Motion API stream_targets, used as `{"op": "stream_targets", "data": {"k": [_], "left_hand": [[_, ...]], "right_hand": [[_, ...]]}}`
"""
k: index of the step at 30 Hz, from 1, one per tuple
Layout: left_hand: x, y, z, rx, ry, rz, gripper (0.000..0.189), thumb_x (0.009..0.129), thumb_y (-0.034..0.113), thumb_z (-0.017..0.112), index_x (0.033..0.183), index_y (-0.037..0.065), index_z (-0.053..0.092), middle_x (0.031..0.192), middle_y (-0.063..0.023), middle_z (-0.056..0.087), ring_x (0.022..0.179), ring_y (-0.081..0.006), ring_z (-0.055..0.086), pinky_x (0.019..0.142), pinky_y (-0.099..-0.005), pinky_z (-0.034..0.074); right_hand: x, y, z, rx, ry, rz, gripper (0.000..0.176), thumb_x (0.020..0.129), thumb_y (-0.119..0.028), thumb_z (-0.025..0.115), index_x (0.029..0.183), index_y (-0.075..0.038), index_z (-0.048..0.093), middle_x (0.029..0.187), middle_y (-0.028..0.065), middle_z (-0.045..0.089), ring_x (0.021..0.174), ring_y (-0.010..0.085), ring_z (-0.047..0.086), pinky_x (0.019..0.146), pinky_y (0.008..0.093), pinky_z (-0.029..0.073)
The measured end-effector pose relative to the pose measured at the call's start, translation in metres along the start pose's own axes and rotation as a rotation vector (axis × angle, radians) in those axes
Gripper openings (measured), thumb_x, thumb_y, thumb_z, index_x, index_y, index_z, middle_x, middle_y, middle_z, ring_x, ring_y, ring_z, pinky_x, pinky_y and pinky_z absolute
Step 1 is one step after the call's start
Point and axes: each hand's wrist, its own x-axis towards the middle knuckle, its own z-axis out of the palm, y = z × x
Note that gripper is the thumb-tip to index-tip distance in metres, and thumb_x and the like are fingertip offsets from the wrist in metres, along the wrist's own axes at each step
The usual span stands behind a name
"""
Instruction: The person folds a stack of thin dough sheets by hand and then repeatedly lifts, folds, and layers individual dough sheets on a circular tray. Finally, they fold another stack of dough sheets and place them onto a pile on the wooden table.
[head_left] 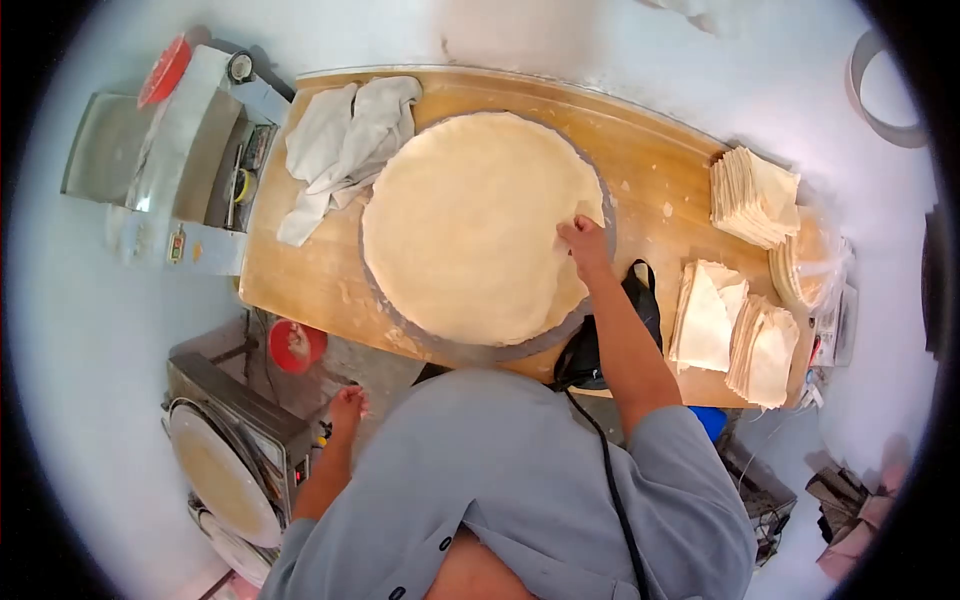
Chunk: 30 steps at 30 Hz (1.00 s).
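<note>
A big round stack of thin pale dough sheets (pixel 470 225) lies on a grey disc on the wooden table (pixel 660 180). My right hand (pixel 583 240) rests on the stack's right edge, fingers pinching at the top sheet there. My left hand (pixel 347 408) hangs low at my left side, off the table, above a square metal machine (pixel 250 430); its fingers are curled and I cannot see anything in them. My grey jacket fills the lower middle of the view.
A crumpled white cloth (pixel 345 140) lies at the table's far left. Stacks of folded triangular sheets (pixel 750 195) (pixel 735 335) and a bagged round stack (pixel 810 260) sit at the right. A black bag (pixel 600 345) hangs at the table's near edge. A red bowl (pixel 296 345) stands on the floor.
</note>
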Motion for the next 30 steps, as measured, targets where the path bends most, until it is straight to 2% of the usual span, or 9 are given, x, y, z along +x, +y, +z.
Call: {"op": "stream_targets", "data": {"k": [7,9,12,14,17,20,22,27,30], "left_hand": [[0.004,-0.008,-0.005,-0.118,-0.031,-0.008,0.019,0.09,-0.002,0.052,0.107,-0.002,0.058,0.084,-0.0087,0.063,0.064,-0.0142,0.06,0.053,-0.0231,0.045],[0.005,-0.009,-0.005,-0.132,-0.032,-0.036,0.018,0.09,-0.002,0.053,0.107,-0.002,0.058,0.083,-0.0089,0.063,0.064,-0.0141,0.06,0.052,-0.0233,0.045],[0.009,-0.011,-0.008,-0.167,-0.126,-0.034,0.013,0.094,0.002,0.054,0.107,0.001,0.057,0.087,-0.009,0.062,0.067,-0.0149,0.059,0.054,-0.0254,0.045],[0.012,0.001,-0.001,-0.111,-0.056,-0.053,0.017,0.09,0.001,0.057,0.107,-0.001,0.058,0.085,-0.009,0.063,0.066,-0.0141,0.06,0.054,-0.0231,0.045],[0.034,0.015,0.002,-0.1,-0.121,0.013,0.018,0.091,0.005,0.06,0.108,0.0,0.059,0.089,-0.008,0.065,0.07,-0.0133,0.06,0.056,-0.0235,0.046],[0.029,0.093,0.04,0.113,-0.072,0.105,0.021,0.092,0.01,0.061,0.11,-0.001,0.06,0.09,-0.0075,0.065,0.074,-0.0133,0.062,0.059,-0.0232,0.047],[0.041,0.134,0.058,0.146,-0.124,0.224,0.024,0.091,0.014,0.063,0.11,0.0,0.062,0.092,-0.0067,0.067,0.078,-0.0134,0.064,0.064,-0.0237,0.05],[0.091,0.222,0.108,0.254,-0.35,0.476,0.026,0.093,0.009,0.059,0.117,0.0,0.06,0.101,-0.0063,0.067,0.087,-0.0132,0.064,0.076,-0.0258,0.052],[0.124,0.271,0.141,0.345,-0.456,0.618,0.03,0.091,0.005,0.058,0.12,0.0,0.059,0.103,-0.0053,0.067,0.09,-0.0132,0.064,0.079,-0.0268,0.052]], "right_hand": [[-0.023,0.01,0.002,-0.279,0.275,0.059,0.019,0.08,-0.008,0.07,0.097,-0.002,0.065,0.079,0.0013,0.064,0.064,0.0141,0.059,0.057,0.0288,0.048],[-0.026,0.002,0.014,0.172,0.143,0.084,0.029,0.08,-0.005,0.069,0.108,-0.002,0.062,0.083,0.0019,0.064,0.065,0.0142,0.06,0.055,0.0285,0.049],[-0.017,0.007,0.047,0.404,0.04,0.045,0.038,0.081,-0.004,0.068,0.118,-0.003,0.058,0.086,0.0022,0.064,0.067,0.0134,0.06,0.054,0.028,0.048],[-0.031,-0.029,0.081,0.394,0.021,0.035,0.04,0.082,-0.004,0.068,0.121,-0.003,0.056,0.085,0.0024,0.063,0.068,0.0123,0.06,0.053,0.0269,0.046],[-0.042,-0.049,0.124,0.449,-0.05,0.007,0.046,0.083,-0.005,0.069,0.126,0.0,0.053,0.085,0.0028,0.063,0.068,0.0121,0.06,0.053,0.0267,0.046],[-0.041,-0.047,0.156,0.436,-0.155,-0.051,0.055,0.084,-0.005,0.07,0.134,0.003,0.048,0.085,0.0035,0.063,0.067,0.0124,0.059,0.056,0.0263,0.047],[-0.049,-0.058,0.172,0.339,-0.281,-0.108,0.062,0.084,-0.005,0.068,0.139,0.007,0.042,0.085,0.006,0.064,0.068,0.0124,0.059,0.058,0.0269,0.048],[-0.091,-0.102,0.184,0.012,-0.352,-0.093,0.063,0.083,-0.009,0.069,0.137,0.01,0.044,0.086,0.0101,0.065,0.071,0.0138,0.061,0.063,0.0293,0.05],[-0.099,-0.085,0.194,-0.017,-0.436,-0.188,0.063,0.082,-0.011,0.069,0.137,0.009,0.045,0.085,0.0103,0.064,0.071,0.0145,0.061,0.066,0.0308,0.051]]}}
